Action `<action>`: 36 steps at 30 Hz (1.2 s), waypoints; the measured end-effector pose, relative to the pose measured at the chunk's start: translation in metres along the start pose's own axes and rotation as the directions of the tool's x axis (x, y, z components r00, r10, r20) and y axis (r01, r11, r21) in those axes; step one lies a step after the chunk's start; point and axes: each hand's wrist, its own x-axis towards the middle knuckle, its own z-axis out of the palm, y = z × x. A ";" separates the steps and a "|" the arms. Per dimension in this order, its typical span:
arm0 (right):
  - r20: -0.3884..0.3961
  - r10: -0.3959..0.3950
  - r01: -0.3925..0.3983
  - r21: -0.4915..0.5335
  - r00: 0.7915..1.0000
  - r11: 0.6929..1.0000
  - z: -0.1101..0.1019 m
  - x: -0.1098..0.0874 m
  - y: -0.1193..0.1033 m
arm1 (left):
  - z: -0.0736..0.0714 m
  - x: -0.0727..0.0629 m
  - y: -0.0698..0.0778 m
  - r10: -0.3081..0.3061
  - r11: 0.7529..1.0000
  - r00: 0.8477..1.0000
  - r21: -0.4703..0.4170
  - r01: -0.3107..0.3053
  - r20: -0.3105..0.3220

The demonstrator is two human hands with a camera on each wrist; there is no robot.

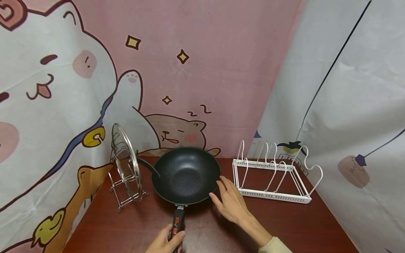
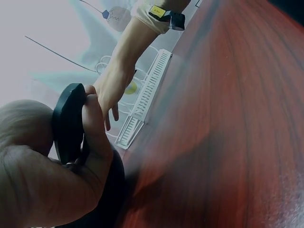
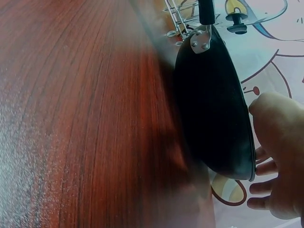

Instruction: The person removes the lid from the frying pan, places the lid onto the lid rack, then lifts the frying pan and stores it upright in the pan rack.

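Note:
A black wok stands mid-table with its handle pointing toward me. My left hand grips that handle near its end, thumb on top; in the left wrist view the fingers wrap around the black handle. Beside the wok's right edge is my right hand, fingers extended and spread, thumb and fingertips right at the rim. From the right wrist view, the wok's dark outer side shows, with the thumb close to its rim. A dark curved, handle-like strip overlaps the wok's left rim.
On the left, a glass lid leans upright in a metal wire stand. A white rack with several upright loops stands to the right. The reddish wooden table ends at a cartoon-printed cloth behind.

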 end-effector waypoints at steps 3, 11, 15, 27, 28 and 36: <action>0.002 -0.001 0.001 -0.006 1.000 1.000 0.001 0.000 0.000 | 0.002 0.001 0.000 -0.020 1.000 1.000 -0.001 0.020 -0.010; -0.005 -0.014 0.013 -0.027 1.000 1.000 0.002 0.002 0.002 | 0.007 0.001 0.003 -0.073 0.997 0.997 -0.018 0.072 -0.024; 0.003 -0.014 0.014 -0.029 1.000 0.999 0.002 0.003 0.003 | 0.009 0.001 0.002 -0.094 0.995 0.995 -0.037 0.093 -0.023; 0.022 -0.034 0.035 -0.036 0.999 0.999 0.001 0.006 0.005 | 0.011 0.005 -0.003 -0.069 0.994 0.997 -0.079 0.071 0.024; 0.022 -0.034 0.035 -0.036 0.999 0.999 0.001 0.006 0.006 | 0.011 0.005 -0.003 -0.066 0.995 0.997 -0.078 0.069 0.030; 0.032 -0.034 0.034 -0.014 0.999 0.999 0.002 0.007 0.009 | 0.017 0.008 -0.001 -0.055 0.994 0.997 -0.093 0.060 0.060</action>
